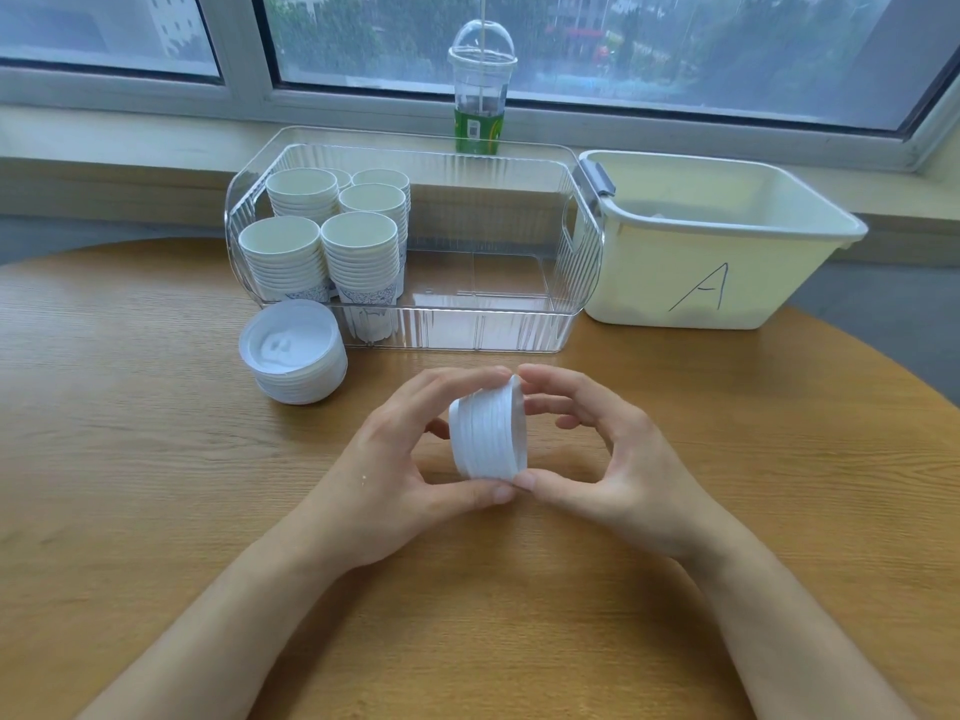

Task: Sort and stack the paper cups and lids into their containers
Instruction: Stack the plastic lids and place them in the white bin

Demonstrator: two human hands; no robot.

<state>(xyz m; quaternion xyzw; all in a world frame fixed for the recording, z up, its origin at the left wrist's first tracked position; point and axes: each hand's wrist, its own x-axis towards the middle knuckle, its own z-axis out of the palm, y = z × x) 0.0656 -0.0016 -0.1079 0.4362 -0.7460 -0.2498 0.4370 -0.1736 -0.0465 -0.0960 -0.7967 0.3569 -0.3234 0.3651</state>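
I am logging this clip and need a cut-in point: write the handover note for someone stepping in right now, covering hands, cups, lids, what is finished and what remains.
Left hand and right hand: both grip one stack of white lids, turned on its side above the wooden table.
A second lid stack sits on the table, in front of the clear bin's left end.
Done: several paper cup stacks stand in the clear bin's left half; its right half looks bare.
The cream bin marked A stands to the right; its contents are hard to see.
Left: both lid stacks still need to go into a container.
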